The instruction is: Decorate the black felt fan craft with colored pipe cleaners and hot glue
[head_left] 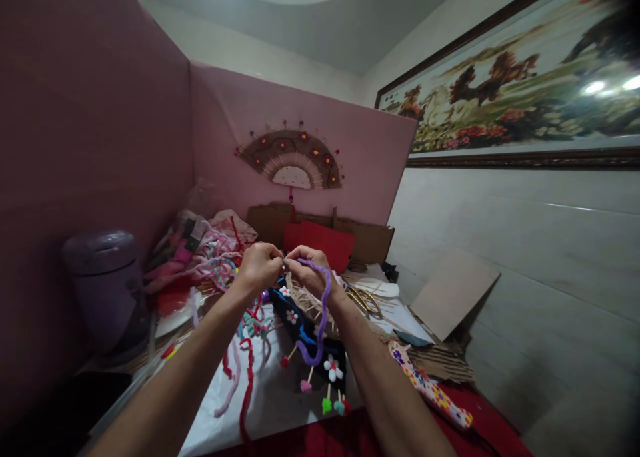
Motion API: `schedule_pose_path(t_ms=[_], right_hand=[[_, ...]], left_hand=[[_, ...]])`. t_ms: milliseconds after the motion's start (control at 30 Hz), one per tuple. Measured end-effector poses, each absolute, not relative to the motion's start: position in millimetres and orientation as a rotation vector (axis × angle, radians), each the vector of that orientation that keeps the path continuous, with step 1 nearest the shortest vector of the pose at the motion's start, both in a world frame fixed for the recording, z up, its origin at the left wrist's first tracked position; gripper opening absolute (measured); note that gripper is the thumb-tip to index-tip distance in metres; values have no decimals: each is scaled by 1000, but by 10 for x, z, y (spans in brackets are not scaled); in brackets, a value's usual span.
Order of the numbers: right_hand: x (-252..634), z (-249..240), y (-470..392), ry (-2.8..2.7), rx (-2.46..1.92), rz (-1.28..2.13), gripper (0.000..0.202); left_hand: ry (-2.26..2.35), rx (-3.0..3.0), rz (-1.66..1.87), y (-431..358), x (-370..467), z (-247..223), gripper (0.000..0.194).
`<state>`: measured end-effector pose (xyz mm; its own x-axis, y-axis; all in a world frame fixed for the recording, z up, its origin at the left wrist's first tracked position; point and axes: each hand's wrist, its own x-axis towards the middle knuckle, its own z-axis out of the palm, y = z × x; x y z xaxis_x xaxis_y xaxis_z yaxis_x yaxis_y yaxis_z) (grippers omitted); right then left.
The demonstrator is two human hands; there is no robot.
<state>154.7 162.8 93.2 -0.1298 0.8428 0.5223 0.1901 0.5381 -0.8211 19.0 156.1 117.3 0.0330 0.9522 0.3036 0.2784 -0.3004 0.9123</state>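
Observation:
My left hand [260,267] and my right hand [311,273] meet fingertip to fingertip above the table, both pinched closed. From the fingers of my right hand a fuzzy purple pipe cleaner [326,303] loops over and hangs down in a curl. What my left fingertips pinch is too small and hidden to name; a bit of blue shows at the fingers. Below the hands lies a black fan-shaped piece [300,330] with white and pink flowers, a blue wavy strand and sticks tipped with coloured pompoms. My hands cover its upper part.
Red and pink pipe cleaners [247,377] lie on white paper left of the fan. Gold-handled scissors [367,302] rest at the right, near a flower-patterned strip [430,390]. A lidded bin [107,290] stands far left. A finished brown fan [295,157] hangs on the pink panel.

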Motion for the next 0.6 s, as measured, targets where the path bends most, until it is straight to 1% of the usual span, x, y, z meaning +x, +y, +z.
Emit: schedule_pose_path(t_ms=[133, 400, 600], right_hand=[[1548, 945, 1651, -1621, -907, 634, 18], [1585, 977, 1659, -1600, -948, 533, 19], [1527, 944, 1646, -1608, -960, 475, 18]], left_hand=[[1328, 1779, 1353, 1576, 210, 1129, 11], [1382, 1915, 1358, 1529, 231, 1167, 19], [1456, 2072, 1417, 1469, 224, 1215, 15]])
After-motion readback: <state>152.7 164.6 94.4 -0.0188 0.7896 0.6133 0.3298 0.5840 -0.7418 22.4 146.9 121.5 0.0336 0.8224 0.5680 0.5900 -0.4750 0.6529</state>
